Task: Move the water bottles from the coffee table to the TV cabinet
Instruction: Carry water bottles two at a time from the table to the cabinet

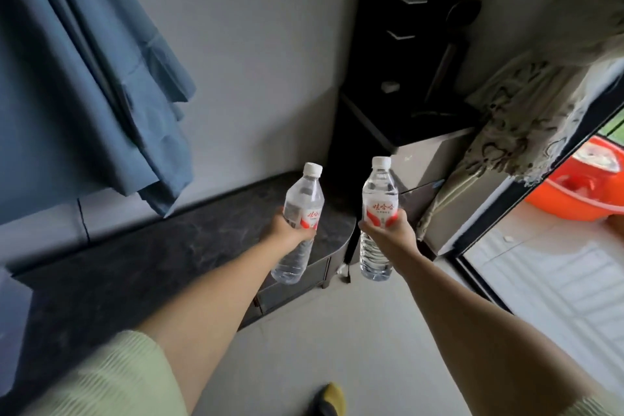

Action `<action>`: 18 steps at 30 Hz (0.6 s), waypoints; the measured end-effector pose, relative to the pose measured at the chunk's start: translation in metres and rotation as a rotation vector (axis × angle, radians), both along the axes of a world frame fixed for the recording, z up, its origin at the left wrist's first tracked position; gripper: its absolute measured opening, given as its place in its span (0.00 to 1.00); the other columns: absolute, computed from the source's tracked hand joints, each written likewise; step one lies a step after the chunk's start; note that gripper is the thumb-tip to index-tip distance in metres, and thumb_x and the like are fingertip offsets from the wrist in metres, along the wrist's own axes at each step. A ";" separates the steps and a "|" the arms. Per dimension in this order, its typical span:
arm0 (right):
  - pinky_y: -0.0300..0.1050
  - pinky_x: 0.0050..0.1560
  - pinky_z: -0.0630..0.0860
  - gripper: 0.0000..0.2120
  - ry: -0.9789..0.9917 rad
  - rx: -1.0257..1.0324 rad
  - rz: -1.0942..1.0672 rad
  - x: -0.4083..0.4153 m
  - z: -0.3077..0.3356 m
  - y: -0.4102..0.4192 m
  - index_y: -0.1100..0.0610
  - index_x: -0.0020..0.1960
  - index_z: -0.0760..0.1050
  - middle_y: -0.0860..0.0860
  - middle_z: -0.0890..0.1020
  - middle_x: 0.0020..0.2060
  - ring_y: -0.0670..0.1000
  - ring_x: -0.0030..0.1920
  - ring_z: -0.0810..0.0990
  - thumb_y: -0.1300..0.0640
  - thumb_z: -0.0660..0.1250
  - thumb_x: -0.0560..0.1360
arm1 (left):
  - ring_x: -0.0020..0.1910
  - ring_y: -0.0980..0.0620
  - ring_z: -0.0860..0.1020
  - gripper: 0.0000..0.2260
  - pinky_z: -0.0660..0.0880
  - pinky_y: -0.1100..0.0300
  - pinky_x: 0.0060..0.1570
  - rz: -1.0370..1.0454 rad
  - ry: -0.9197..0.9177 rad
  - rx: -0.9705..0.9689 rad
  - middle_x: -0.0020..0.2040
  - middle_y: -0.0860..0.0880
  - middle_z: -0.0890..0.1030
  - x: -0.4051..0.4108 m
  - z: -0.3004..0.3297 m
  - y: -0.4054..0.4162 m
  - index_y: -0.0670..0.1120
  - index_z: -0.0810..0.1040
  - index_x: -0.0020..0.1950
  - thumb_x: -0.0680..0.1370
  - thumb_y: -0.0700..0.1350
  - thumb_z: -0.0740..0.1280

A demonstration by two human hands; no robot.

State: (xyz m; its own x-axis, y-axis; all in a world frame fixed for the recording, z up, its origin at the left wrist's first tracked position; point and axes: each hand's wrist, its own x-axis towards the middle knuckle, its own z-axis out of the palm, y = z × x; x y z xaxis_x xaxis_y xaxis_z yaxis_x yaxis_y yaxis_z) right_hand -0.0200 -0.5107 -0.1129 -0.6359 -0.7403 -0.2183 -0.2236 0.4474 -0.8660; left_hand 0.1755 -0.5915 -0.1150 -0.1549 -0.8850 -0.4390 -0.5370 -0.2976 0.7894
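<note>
Two clear water bottles with white caps and red-and-white labels are held out in front of me. My left hand (287, 230) grips the left bottle (304, 199) round its middle, tilted slightly right, over the right end of the TV cabinet (152, 267). My right hand (388, 230) grips the right bottle (380, 192) at its label, upright, just past the cabinet's rounded right end and above the floor. The cabinet has a dark marbled top and runs along the grey wall.
A blue cloth (84, 78) hangs on the wall above the cabinet's left part. A tall black-and-grey appliance (405, 94) stands in the corner. A patterned curtain (526, 118) and a glass door frame are at right, with an orange basin (580, 189) outside.
</note>
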 end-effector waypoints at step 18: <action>0.45 0.46 0.76 0.31 -0.055 0.215 0.180 -0.080 -0.073 -0.280 0.53 0.61 0.68 0.47 0.78 0.44 0.50 0.45 0.79 0.51 0.80 0.64 | 0.48 0.51 0.82 0.24 0.77 0.51 0.52 0.090 0.079 0.107 0.48 0.54 0.83 -0.053 -0.075 -0.251 0.55 0.75 0.53 0.61 0.52 0.79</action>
State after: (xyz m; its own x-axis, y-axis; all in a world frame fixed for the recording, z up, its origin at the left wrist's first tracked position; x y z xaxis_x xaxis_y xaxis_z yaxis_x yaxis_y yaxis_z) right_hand -0.0996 -0.7903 -0.1864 -0.4814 -0.7730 -0.4133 -0.2713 0.5797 -0.7683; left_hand 0.1225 -0.8420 -0.1900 -0.1146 -0.8456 -0.5213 -0.4413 -0.4268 0.7894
